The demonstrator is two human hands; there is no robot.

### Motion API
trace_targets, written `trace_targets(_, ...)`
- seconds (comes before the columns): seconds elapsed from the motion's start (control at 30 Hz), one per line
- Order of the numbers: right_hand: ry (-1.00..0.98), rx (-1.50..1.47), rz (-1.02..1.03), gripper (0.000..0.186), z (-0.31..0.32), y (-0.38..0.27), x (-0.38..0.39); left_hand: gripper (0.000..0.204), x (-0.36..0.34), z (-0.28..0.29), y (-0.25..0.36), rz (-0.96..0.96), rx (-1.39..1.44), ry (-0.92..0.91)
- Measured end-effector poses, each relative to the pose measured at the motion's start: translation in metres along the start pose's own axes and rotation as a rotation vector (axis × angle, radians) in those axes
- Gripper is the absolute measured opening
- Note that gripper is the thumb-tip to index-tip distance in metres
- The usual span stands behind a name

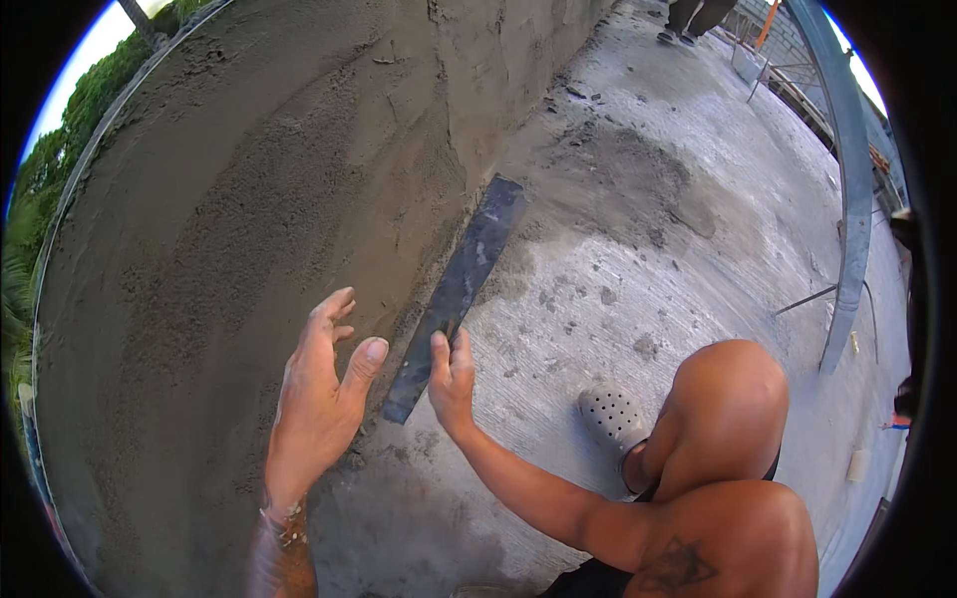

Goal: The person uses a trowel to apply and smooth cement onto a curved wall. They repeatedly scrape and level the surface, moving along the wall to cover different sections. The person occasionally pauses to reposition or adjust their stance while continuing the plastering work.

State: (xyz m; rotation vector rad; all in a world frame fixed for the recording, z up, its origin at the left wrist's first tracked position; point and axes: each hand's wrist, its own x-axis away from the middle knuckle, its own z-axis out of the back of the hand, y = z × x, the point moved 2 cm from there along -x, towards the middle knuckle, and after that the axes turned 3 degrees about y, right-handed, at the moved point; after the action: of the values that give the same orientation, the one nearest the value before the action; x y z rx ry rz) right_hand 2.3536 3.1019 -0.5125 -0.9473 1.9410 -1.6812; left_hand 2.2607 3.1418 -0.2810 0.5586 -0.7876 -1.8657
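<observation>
My right hand (455,387) grips a long, flat, dark straightedge (467,261) near its lower end, with the thumb on its face. The straightedge slants along the joint where the plastered wall (259,219) meets the concrete floor (558,329). My left hand (321,394) is raised in front of the wall with fingers apart, holding nothing, beside the straightedge's lower end. Wet-looking grey mortar covers the wall, rough in the middle and smoother around. Mortar smears mark my left wrist.
Mortar crumbs and a damp patch (638,184) lie on the floor ahead. My foot in a grey clog (610,415) rests at the right. Farther right stands a curved-looking metal post (849,189). A person's legs (695,18) show at the far end.
</observation>
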Motion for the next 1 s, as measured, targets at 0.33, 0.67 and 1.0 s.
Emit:
trace_targets(0.33, 0.517, 0.528, -0.466, 0.033, 0.004, 0.092, -0.335, 0.054, 0.028, 0.004, 0.023, 0.521, -0.088, -0.354)
trace_targets(0.67, 0.534, 0.594, -0.555, 0.033, -0.023, 0.092, -0.37, 0.047, -0.037, 0.043, 0.161, 0.391, -0.111, -0.328)
trace_targets(1.0, 0.468, 0.643, -0.574, 0.032, -0.02, 0.098, -0.403, 0.047, -0.099, 0.034, 0.127, 0.185, -0.256, -0.226)
